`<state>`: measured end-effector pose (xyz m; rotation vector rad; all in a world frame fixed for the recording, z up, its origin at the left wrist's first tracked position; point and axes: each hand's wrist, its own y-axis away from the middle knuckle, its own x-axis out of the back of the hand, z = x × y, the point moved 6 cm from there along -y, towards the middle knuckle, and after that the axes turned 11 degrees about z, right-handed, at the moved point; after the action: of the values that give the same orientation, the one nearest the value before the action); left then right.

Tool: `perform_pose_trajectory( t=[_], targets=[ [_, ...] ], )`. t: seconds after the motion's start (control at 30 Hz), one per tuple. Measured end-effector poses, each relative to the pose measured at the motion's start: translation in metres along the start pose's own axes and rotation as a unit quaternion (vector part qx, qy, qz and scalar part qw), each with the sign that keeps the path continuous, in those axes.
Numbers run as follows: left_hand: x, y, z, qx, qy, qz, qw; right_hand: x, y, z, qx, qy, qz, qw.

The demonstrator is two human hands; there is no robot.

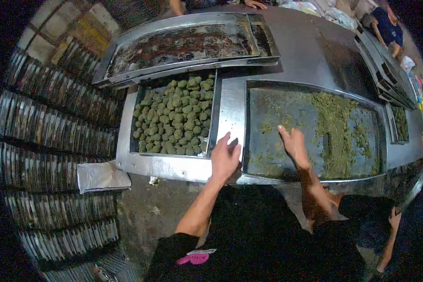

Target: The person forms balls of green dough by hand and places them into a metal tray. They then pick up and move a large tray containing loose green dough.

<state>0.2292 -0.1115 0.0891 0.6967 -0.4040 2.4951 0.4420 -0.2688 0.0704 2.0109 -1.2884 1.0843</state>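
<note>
Open left hand (224,157) rests on the steel tabletop (230,113); open right hand (293,143) presses green crumbled paste (333,127) beside a tray of green balls (174,115).

White cloth (102,176), stacked racks (51,127), another person (386,27)

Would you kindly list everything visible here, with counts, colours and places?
green balls: many, olive green, heaped in the left tray
left tray: one, steel, sunk in the counter
right tray: one, steel, right of the ball tray
loose green mash: one spread, green, in the right tray
upper tray: one, steel with brown residue, tilted above the balls
cloth: one, white, at the counter's left corner
stacked racks: many, dark, far left
other people: at least two, far edge
left hand: open, on the rim between the trays
right hand: open, on the mash
</note>
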Motion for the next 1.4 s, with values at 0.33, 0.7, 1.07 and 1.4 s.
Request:
perform_pose_trajectory(
  t=[0.33,0.7,1.07,1.4],
  targets=[
    [-0.061,-0.004,-0.015,-0.023,-0.041,-0.059,0.997,0.022,0.027,0.002,-0.057,-0.162,-0.087,0.981],
    [-0.05,0.03,-0.023,0.009,-0.033,-0.038,0.999,-0.02,0.036,0.014,0.097,-0.023,-0.066,0.993],
    [-0.053,0.032,-0.027,-0.017,-0.006,-0.001,1.0,-0.007,0.055,-0.004,0.069,0.053,0.013,0.996],
    [-0.056,0.032,-0.029,-0.02,-0.034,-0.02,0.999,-0.002,0.075,-0.008,-0.228,-0.632,-0.009,0.741]
  ],
)
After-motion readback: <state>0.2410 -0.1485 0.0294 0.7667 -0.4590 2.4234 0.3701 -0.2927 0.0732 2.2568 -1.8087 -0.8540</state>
